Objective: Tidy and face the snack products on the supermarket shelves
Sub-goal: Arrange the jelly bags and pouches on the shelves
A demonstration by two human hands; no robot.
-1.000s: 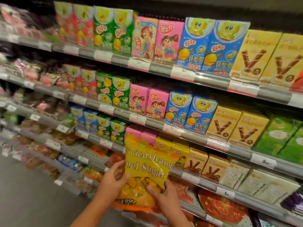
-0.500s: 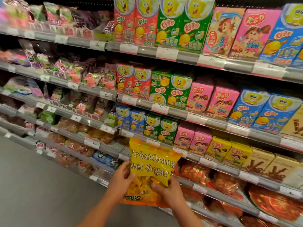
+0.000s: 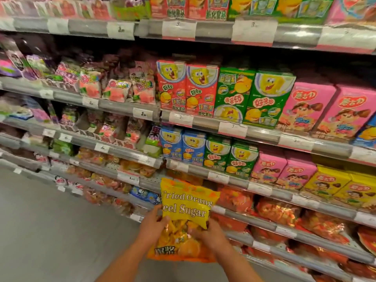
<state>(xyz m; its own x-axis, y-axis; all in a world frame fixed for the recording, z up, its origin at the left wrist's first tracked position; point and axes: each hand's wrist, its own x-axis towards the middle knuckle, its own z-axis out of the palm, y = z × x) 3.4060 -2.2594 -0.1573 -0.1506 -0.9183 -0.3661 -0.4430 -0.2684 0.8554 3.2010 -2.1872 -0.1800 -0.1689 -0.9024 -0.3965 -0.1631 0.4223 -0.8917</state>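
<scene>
Both hands keep their hold on the yellow bag [image 3: 186, 202] of orange-peel sweets: the left hand [image 3: 151, 227] curls round its left edge with the thumb on the front, the right hand [image 3: 205, 234] grips its lower right, as they did 0.5 s ago. The bag stands upright in front of the low shelf [image 3: 230, 213] of red foil packs [image 3: 276, 211], apart from it and slightly higher than before. The view has swung left again, so the 2 red cartoon boxes [image 3: 188, 90] and the peach sweet packs [image 3: 116, 89] now sit near the middle.
</scene>
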